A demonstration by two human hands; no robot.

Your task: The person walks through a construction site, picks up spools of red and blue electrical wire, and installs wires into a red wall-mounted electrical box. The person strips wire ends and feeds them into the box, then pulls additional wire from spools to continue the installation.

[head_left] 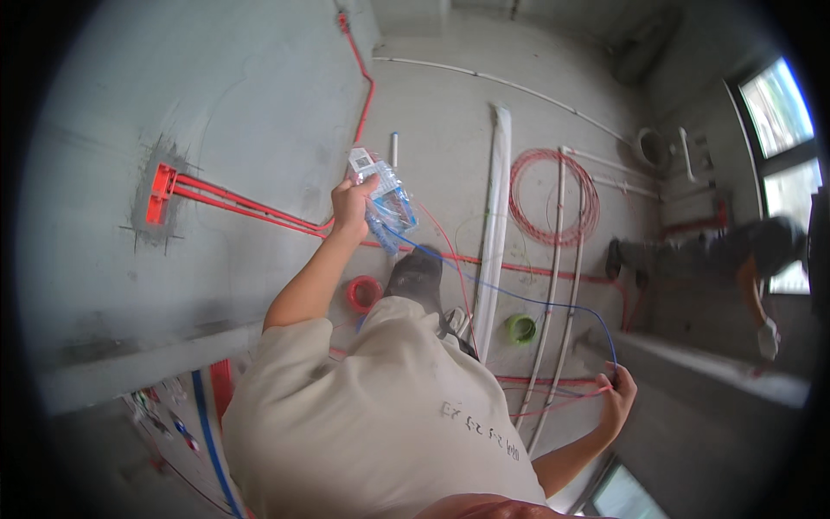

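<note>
Over the concrete floor point(432, 108), left hand point(353, 206) clutches the plastic-wrapped pack point(393, 197) while right hand point(616, 405) pinches blue wire point(520, 296), best drawn out smoothly.

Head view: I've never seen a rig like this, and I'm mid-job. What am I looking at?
No machine here: these are a person's bare hands, seen from above by a wide fisheye camera on their head, so straight edges bend. The left hand holds a plastic-wrapped package. A blue wire runs from beside it to the right hand, which grips it. On the grey floor lie a large red coil, a smaller red coil, a green coil and white pipes. Another person shows, blurred, near the right edge.
</note>
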